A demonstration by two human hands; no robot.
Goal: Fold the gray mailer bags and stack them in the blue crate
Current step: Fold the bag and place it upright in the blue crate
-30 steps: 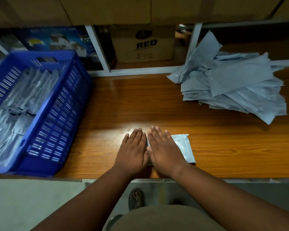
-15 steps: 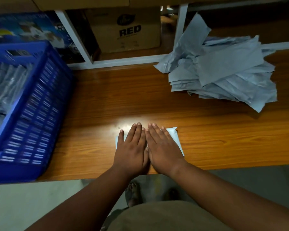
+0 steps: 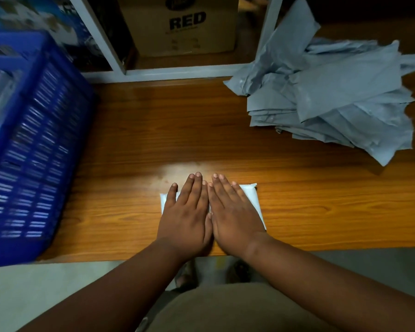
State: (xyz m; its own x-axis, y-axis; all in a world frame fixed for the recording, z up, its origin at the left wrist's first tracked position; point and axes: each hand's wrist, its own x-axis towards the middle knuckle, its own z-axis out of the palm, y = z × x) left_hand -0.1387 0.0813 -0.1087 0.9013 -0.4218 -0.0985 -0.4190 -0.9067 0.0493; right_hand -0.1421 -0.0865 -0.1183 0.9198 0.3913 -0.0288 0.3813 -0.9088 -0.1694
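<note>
A folded gray mailer bag (image 3: 254, 202) lies flat near the front edge of the wooden table (image 3: 139, 140). My left hand (image 3: 186, 213) and my right hand (image 3: 233, 212) press down on it side by side, fingers straight, and cover most of it. Only the bag's right end and a sliver at its left show. A loose pile of unfolded gray mailer bags (image 3: 340, 97) sits at the back right. The blue crate (image 3: 31, 149) stands at the left, and gray bags inside it show only dimly at its top left.
A cardboard box marked RED (image 3: 180, 25) stands behind a white shelf frame (image 3: 168, 72) at the back. The floor and my feet show below the table's front edge.
The view has tilted down and shifted right, so the crate sits further left in frame. Both hands stay pressed flat on the folded bag, and a bit more of its left end shows.
</note>
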